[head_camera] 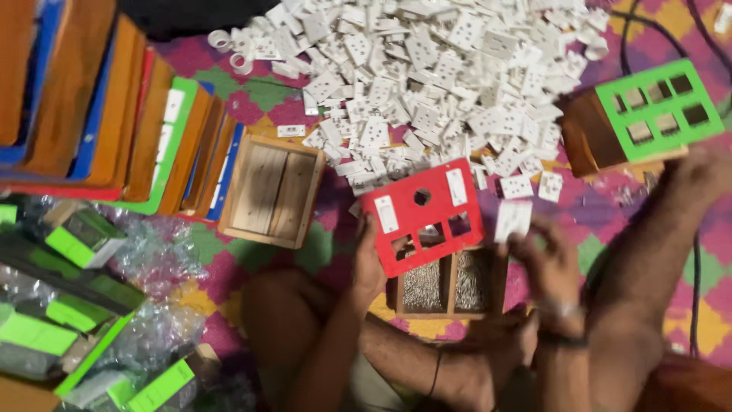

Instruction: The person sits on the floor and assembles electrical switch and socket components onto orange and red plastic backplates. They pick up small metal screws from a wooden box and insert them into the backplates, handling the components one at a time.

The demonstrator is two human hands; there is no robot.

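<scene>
Screw box: the two-part wooden tray (450, 286) below your hands holds small metal screws.
Empty box: the wooden box (272, 191) sits well left.
Red plate: your left hand (370, 263) grips the red panel (423, 214) at its left edge, above the tray.
White piece: your right hand (545, 263) pinches a white switch piece (512, 219), just right of the panel.

Right hand (543, 255) was motion-blurred; its grip on the white socket plate (512, 220) couldn't be made out. Red panel (423, 217) hid part of the wooden screw box (450, 288). Stacked boards (99, 99) ran off the left edge. Socket markings in the white pile (427, 84) were too small to tell.
</scene>
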